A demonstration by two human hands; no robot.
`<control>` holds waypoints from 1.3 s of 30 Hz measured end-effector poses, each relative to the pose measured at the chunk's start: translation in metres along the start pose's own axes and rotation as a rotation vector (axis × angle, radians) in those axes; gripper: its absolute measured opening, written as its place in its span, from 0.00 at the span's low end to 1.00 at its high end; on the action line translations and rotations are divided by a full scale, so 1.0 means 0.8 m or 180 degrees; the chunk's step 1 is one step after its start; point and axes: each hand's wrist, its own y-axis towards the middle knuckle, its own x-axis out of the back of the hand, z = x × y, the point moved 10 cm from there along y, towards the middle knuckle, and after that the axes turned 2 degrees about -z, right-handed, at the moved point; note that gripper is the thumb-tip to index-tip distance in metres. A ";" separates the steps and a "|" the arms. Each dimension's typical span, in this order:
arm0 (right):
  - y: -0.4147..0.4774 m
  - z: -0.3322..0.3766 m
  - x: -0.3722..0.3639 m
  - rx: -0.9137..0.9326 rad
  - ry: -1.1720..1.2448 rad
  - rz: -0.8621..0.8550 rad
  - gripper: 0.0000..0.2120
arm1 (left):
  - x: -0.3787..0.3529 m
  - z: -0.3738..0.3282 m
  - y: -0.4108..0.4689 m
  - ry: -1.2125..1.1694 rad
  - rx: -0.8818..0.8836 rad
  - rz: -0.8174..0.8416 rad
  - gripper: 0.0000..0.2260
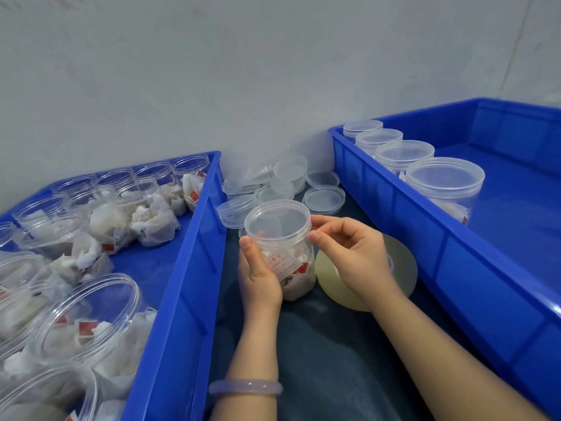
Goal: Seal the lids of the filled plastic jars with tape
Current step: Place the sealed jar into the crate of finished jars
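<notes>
Head view, left hand (258, 268) gripping jar (291, 259) of sachets (299, 282), right hand (355, 253) pinching its lid (277, 221) — open jars (139, 192) in left bin (194, 238)

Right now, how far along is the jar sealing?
Four lidded jars stand in the right bin, seemingly done. The left hand grips a filled jar; the right hand pinches its lid. Many open filled jars wait in the left bin, by loose lids and tape.

A dark table (318, 360) bears two blue crates (194, 268), loose clear lids (324, 197) and a tape roll (334, 284).
</notes>
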 end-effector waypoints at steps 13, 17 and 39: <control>0.001 -0.015 0.010 -0.0472 0.0202 -0.0250 0.24 | -0.013 -0.001 0.001 -0.0488 0.0047 0.0556 0.31; -0.005 -0.021 -0.012 -0.0660 0.0390 0.0274 0.30 | -0.027 -0.012 -0.002 -0.0919 0.0028 0.0914 0.30; -0.005 -0.025 -0.017 -0.0671 0.0949 0.0234 0.16 | -0.024 -0.003 -0.003 -0.1172 0.0051 0.0942 0.30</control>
